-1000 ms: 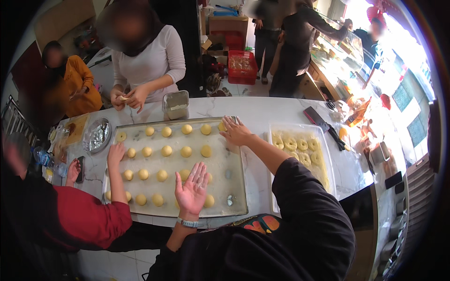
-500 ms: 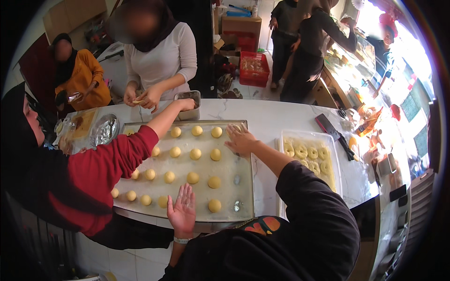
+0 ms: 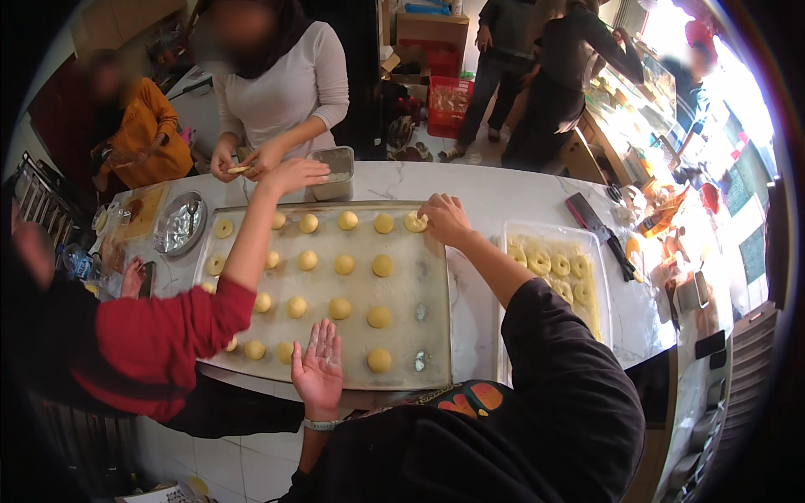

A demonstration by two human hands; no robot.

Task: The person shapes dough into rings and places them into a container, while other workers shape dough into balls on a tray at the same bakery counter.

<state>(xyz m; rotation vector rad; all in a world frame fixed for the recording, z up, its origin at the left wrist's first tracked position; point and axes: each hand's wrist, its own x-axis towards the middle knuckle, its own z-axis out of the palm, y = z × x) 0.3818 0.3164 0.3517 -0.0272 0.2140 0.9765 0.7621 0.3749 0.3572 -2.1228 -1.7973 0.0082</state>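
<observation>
At the tray's far right corner, my right hand (image 3: 446,220) bends its fingers over the right edge of a flattened dough ring (image 3: 415,221). Part of that ring is hidden under the fingers. My left hand (image 3: 319,366) is held palm up above the tray's near edge, open, with white flour on palm and fingers. Rows of round pale-yellow dough balls (image 3: 379,317) sit on the large metal baking tray (image 3: 436,335). Flour patches mark the tray's right side.
A clear plastic container (image 3: 599,285) of dough rings stands right of the tray. A co-worker's red sleeve (image 3: 168,335) crosses the tray's left side, that arm reaching toward a metal tin (image 3: 331,180). Across the table another person's hands (image 3: 251,159) hold a small dough piece. A foil-covered dish (image 3: 179,223) lies far left.
My right hand has gone from lying flat on the dough to bent fingers at its edge, uncovering a ring. The co-worker's hand has come out of the tin.
</observation>
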